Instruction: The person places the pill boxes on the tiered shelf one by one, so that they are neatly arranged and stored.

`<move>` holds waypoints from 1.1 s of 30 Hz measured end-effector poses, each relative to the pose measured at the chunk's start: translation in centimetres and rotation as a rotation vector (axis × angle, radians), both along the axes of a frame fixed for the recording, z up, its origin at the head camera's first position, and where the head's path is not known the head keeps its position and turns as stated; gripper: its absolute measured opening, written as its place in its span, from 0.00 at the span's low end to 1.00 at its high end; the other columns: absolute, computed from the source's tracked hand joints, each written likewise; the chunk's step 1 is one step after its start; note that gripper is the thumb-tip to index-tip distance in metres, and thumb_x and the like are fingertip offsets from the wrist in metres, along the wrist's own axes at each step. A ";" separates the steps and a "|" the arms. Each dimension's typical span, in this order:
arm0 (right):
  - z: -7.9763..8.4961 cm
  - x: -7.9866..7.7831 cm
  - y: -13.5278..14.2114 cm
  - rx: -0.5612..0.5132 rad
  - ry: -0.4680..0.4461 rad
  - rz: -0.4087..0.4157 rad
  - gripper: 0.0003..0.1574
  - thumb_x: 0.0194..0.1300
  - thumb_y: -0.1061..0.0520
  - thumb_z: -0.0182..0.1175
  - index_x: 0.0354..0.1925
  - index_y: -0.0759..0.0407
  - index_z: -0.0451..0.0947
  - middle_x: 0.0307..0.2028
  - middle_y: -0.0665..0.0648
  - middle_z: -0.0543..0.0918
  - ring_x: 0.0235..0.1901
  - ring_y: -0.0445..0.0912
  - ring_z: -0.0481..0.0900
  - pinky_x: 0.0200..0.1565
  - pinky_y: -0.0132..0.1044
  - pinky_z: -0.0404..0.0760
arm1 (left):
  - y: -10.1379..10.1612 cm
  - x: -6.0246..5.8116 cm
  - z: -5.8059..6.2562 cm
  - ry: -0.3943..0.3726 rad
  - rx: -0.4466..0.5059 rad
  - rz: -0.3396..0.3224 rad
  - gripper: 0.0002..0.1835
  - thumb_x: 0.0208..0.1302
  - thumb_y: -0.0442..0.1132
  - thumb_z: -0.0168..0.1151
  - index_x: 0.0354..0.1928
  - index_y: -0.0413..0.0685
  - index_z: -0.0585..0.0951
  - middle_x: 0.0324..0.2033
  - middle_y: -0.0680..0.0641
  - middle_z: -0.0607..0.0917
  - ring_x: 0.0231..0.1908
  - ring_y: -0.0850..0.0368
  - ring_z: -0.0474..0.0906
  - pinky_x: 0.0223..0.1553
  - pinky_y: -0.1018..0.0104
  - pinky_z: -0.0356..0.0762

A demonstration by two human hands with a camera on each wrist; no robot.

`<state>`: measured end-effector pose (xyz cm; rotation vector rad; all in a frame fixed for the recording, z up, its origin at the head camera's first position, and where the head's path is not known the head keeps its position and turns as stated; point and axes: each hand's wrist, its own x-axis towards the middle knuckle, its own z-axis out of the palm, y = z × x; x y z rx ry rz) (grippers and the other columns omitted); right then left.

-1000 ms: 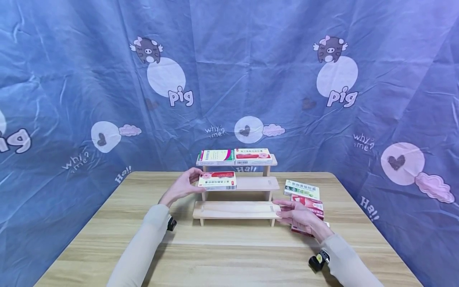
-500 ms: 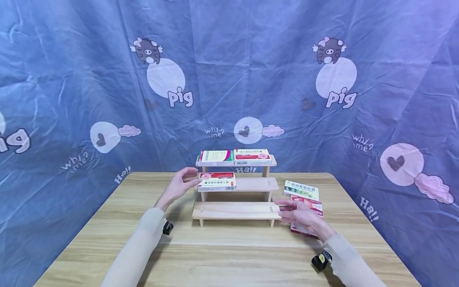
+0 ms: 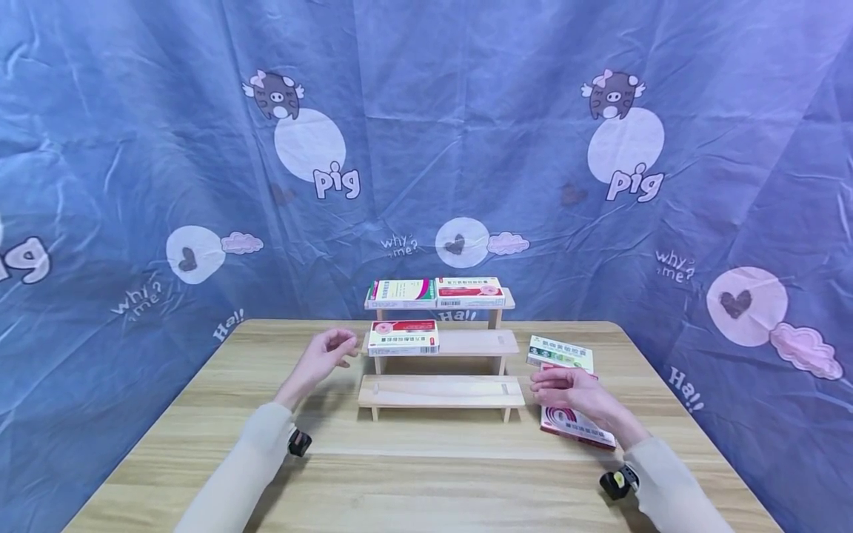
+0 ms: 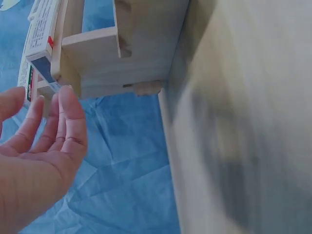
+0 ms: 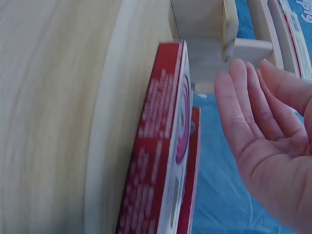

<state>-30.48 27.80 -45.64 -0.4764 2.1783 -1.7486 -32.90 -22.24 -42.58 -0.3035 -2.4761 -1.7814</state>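
Note:
My left hand (image 3: 324,357) hovers just left of the wooden tiered stand, its fingers loosely bent and holding nothing. Nearest to it, a red and white medicine box (image 3: 403,338) lies on the left half of the middle tier (image 3: 478,342). My right hand (image 3: 574,390), also holding nothing, is in the air right of the bottom tier (image 3: 440,391). Below and behind that hand are a white box with a red-purple arc (image 3: 578,426), a mostly hidden red box, and a white and green box (image 3: 561,353). In the right wrist view the red side of a box (image 5: 155,141) stands out.
On the top tier lie a green and cream medicine box (image 3: 402,293) and a red and white one (image 3: 470,292), side by side. A wooden table (image 3: 426,481) carries everything. A blue printed curtain (image 3: 426,148) hangs behind and at both sides.
The left hand has let go of the red and white box on the middle tier and moved left. My right hand has left the bottom tier's end and shifted right.

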 end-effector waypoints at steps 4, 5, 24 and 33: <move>0.2 0.1 1.1 0.011 0.023 0.038 0.33 0.64 0.67 0.61 0.63 0.81 0.63 0.53 0.65 0.83 0.50 0.44 0.84 0.52 0.34 0.83 | -0.2 0.6 -0.9 -0.072 0.046 -0.008 0.17 0.69 0.37 0.58 0.55 0.33 0.74 0.47 0.35 0.82 0.41 0.56 0.81 0.45 0.55 0.85; 0.3 0.0 1.5 0.012 0.032 0.053 0.33 0.65 0.68 0.60 0.64 0.81 0.62 0.53 0.67 0.82 0.51 0.45 0.84 0.52 0.34 0.83 | -0.2 0.8 -1.2 -0.090 0.054 -0.010 0.17 0.68 0.36 0.59 0.55 0.33 0.74 0.47 0.35 0.83 0.41 0.55 0.81 0.45 0.54 0.85; -0.6 0.7 7.3 0.165 0.237 0.132 0.32 0.66 0.65 0.60 0.62 0.82 0.65 0.53 0.74 0.79 0.50 0.34 0.82 0.51 0.21 0.78 | 0.1 3.2 -4.2 -0.250 0.102 -0.125 0.31 0.60 0.28 0.63 0.66 0.29 0.67 0.59 0.30 0.75 0.45 0.55 0.82 0.51 0.58 0.84; -1.1 1.1 9.4 0.153 0.301 0.135 0.27 0.64 0.68 0.59 0.57 0.84 0.68 0.50 0.63 0.85 0.49 0.34 0.83 0.49 0.21 0.79 | 0.4 3.2 -4.5 -0.271 0.131 -0.158 0.32 0.57 0.27 0.65 0.65 0.31 0.67 0.60 0.28 0.72 0.47 0.54 0.80 0.52 0.57 0.84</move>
